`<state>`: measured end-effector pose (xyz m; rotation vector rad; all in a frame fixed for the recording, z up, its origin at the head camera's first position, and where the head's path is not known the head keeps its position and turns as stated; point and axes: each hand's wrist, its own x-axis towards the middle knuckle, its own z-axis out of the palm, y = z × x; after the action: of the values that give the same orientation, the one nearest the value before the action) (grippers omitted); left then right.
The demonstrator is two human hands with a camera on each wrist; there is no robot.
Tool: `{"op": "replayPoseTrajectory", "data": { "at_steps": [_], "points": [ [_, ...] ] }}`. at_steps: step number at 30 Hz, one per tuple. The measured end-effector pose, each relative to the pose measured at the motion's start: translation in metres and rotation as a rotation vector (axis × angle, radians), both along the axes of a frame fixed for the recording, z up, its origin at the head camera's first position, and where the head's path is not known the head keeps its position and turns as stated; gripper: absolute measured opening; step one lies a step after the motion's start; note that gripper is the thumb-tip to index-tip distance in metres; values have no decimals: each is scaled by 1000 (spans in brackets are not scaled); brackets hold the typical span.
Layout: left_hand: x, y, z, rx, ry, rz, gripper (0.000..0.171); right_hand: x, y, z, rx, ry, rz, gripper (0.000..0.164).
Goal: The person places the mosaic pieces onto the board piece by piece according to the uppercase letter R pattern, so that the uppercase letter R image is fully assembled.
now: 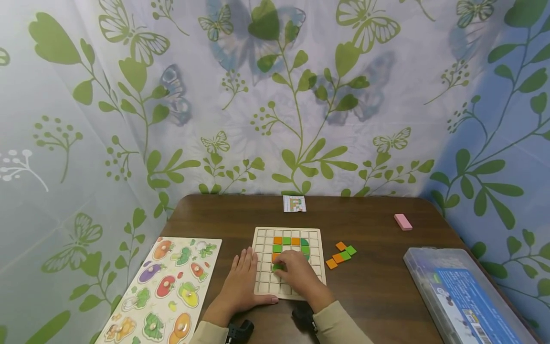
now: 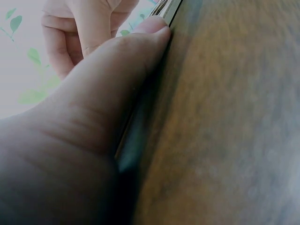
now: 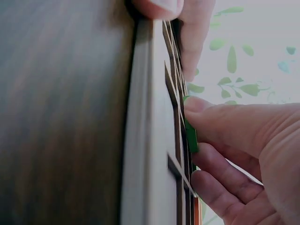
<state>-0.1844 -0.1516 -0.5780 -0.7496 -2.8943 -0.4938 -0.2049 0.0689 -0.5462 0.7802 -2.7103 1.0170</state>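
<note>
- One green tile [image 3: 191, 136] is between the right hand's [image 1: 298, 272] thumb and fingers, just ahead of the palm; that hand pinches it at the grid board's [image 1: 264, 286] surface, and whether it is seated cannot be told.
- One grid board lies under the right hand. Beyond the knuckles, its top row of tiles [image 1: 295, 241] counts four: two orange, one green, one green with a rounded corner. Lower ones are partly covered by the fingers, so their total cannot be told.
- One left hand [image 1: 240, 282], its fingers straight, rests on the board's left edge, to the left of the right hand; its thumb stretches along the near edge.
- Five loose tiles [image 1: 338, 258] lie just right of the right hand: three orange, two green.
- One small patterned card [image 1: 294, 204] is beyond both hands, past the board's far edge.
- One vegetable puzzle board [image 1: 174, 267] lies left of the left hand.
- One pink block [image 1: 403, 222] sits far to the right of and beyond the right hand; nearer, one clear plastic box [image 1: 468, 296].
- One brown bench [image 1: 365, 215] carries everything beneath the hands.
</note>
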Motion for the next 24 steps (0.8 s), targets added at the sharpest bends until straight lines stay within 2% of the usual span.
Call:
{"op": "replayPoseTrajectory", "data": {
  "at_steps": [6, 17, 24],
  "points": [
    [0, -1, -2, 10, 19, -8, 138, 0, -3, 0, 0, 1, -22, 20],
    [2, 1, 5, -45, -21, 16, 138, 1, -5, -2, -28, 3, -41, 20],
    [2, 1, 5, -44, -15, 12, 137, 2, -4, -2, -6, 27, -29, 21]
  ]
}}
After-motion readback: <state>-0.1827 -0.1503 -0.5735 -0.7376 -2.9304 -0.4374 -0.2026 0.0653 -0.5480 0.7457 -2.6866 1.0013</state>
